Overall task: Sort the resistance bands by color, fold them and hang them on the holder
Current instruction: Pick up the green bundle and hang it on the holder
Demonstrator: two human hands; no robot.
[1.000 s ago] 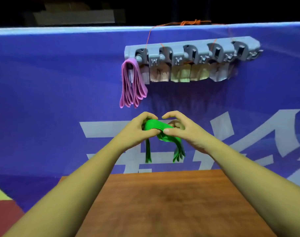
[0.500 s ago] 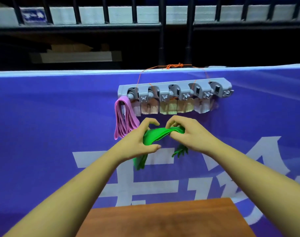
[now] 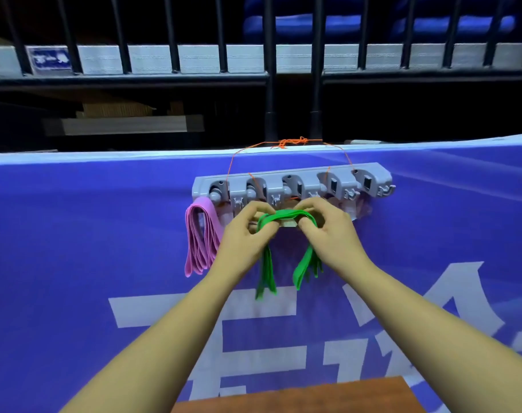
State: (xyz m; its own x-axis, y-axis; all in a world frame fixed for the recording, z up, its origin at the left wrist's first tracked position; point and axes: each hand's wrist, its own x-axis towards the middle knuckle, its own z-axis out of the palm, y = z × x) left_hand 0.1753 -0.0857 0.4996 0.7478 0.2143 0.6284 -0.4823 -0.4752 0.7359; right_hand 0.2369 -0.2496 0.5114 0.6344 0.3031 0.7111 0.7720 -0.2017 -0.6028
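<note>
A grey holder [image 3: 292, 181] with a row of hooks hangs by orange string on a blue banner. Folded pink resistance bands [image 3: 201, 236] dangle from its leftmost hook. My left hand [image 3: 248, 236] and my right hand [image 3: 328, 231] each pinch one side of a bundle of folded green resistance bands [image 3: 283, 217], held stretched between them just below the holder's middle hooks. The bundle's loose ends hang down in two bunches under my hands. Paper tags under the hooks are mostly hidden behind my hands.
The blue banner [image 3: 75, 248] with white lettering fills the wall ahead. A brown wooden table edge [image 3: 298, 396] shows at the bottom. Dark railings [image 3: 268, 70] and a grey ledge stand above the banner.
Both hands have lifted the green bands up from over the table to just beneath the holder's middle hooks. My view has tilted upward, so less table shows.
</note>
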